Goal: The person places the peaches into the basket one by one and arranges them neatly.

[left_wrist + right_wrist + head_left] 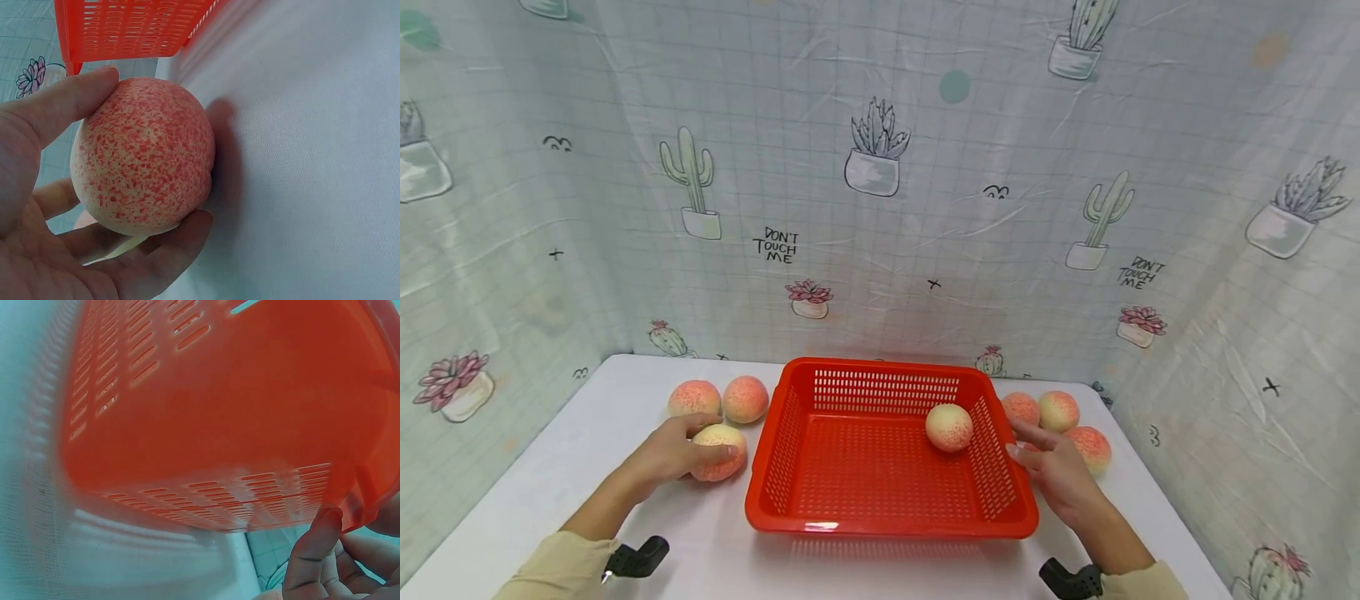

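My left hand (pixel 673 448) is curled around a round, pale yellow peach speckled with red (pixel 718 454), thumb on one side and fingers on the other; it sits low, close over the white table (pixel 711 521), and I cannot tell whether its underside touches. My right hand (pixel 1063 475) pinches the right rim of a red, rectangular plastic basket with slotted walls (pixel 891 527), thumb and fingers set on either side of the edge. The basket stands on the table between my two hands, and the peach I hold is outside it, just beside its left wall. Inside, one pale yellow, red-flecked peach (pixel 949 427) lies on the basket floor near the right wall, toward the far side. Just beyond my left hand are two pinkish-red peaches, one to the left (pixel 695 399) and one nearer the basket (pixel 746 400). Past my right hand three more sit in a cluster outside the basket: a pink one (pixel 1021 407), a yellower one (pixel 1059 411) and a reddish one (pixel 1092 446). Beyond the table hangs a pale, gridded sheet printed with potted cacti (pixel 820 108).
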A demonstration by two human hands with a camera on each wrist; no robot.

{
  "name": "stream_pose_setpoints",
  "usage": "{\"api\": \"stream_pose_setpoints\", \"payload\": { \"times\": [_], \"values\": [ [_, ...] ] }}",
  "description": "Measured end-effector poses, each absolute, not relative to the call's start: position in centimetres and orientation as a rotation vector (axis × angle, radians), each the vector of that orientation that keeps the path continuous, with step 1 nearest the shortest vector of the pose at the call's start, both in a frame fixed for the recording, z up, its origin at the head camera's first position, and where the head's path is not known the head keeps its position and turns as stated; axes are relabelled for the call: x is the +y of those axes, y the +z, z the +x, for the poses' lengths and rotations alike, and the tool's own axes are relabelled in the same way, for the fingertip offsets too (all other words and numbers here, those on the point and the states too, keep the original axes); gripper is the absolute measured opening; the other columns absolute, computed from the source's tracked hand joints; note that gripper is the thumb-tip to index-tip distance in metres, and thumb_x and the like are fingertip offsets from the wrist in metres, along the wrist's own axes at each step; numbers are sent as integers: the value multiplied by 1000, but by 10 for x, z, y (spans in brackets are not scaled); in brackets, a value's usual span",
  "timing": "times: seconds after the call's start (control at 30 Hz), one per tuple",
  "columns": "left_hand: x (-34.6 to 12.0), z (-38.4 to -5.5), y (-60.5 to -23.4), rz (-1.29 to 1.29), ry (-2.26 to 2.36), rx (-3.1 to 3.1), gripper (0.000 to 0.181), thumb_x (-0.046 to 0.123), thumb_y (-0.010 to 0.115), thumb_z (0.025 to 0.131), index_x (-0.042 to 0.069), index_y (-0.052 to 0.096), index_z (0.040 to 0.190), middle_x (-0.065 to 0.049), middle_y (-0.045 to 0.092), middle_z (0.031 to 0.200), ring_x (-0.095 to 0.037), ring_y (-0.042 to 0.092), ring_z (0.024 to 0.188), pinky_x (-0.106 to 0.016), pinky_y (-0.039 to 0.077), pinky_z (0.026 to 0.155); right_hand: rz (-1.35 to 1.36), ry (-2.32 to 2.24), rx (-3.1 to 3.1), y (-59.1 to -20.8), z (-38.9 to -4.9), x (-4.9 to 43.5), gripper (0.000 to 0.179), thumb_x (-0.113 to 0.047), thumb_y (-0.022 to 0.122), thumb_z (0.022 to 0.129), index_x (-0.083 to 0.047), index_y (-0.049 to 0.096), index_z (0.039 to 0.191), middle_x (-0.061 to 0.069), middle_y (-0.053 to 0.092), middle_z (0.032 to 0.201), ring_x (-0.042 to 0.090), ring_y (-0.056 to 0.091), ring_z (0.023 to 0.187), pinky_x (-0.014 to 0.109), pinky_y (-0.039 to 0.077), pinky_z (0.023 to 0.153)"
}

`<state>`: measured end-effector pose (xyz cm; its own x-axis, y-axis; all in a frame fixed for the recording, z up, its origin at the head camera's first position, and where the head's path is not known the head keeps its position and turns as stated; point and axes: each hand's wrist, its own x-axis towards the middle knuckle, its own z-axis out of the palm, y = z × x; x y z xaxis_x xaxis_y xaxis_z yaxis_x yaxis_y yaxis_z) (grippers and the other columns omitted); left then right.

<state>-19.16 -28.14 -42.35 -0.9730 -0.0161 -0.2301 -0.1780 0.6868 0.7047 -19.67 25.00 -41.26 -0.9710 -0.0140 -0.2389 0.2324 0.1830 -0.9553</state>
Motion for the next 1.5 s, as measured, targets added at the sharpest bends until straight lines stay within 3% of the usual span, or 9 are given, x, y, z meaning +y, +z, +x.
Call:
{"api": "stream_pose_setpoints", "payload": {
  "times": [0.2, 0.47, 0.8, 1.23, 1.5],
  "values": [
    [-283, -192, -426, -188, 1116, 2723, 87, 51, 81, 86, 0, 51, 149, -34, 50, 148, -43, 55, 123, -52, 60, 92, 205, -1880, 2257, -414, -197, 250, 59, -11, 57, 105, -13, 40, 161, 18, 46, 156, 17, 62, 115, 34, 63, 95],
    [-287, -189, -424, -196, 1180, 2709, 83, 47, 80, 89, -2, 50, 149, -30, 57, 140, -32, 61, 109, -37, 61, 78, 179, -1888, 2253, -414, -198, 252, 59, -11, 57, 105, -10, 39, 161, 18, 49, 151, 16, 62, 112, 28, 63, 91],
    [-290, -181, -400, -153, 1271, 2661, 82, 51, 80, 88, -1, 53, 144, -27, 61, 135, -22, 67, 98, -38, 65, 78, 192, -1885, 2249, -415, -198, 252, 59, -11, 57, 105, -11, 38, 161, 18, 46, 151, 15, 61, 111, 27, 62, 91],
    [-281, -180, -368, -116, 1333, 2619, 78, 50, 80, 88, 3, 52, 144, -25, 61, 134, -22, 68, 98, -39, 66, 78, 179, -1895, 2238, -414, -198, 252, 59, -11, 57, 105, -10, 37, 161, 17, 47, 150, 15, 61, 111, 27, 62, 91],
    [-274, -183, -353, -81, 1314, 2640, 78, 48, 78, 90, 0, 51, 145, -30, 58, 137, -24, 68, 99, -41, 66, 77, 186, -1892, 2241, -414, -198, 251, 59, -10, 57, 105, -10, 38, 161, 17, 45, 151, 14, 61, 111, 26, 62, 90]
  ]
}}
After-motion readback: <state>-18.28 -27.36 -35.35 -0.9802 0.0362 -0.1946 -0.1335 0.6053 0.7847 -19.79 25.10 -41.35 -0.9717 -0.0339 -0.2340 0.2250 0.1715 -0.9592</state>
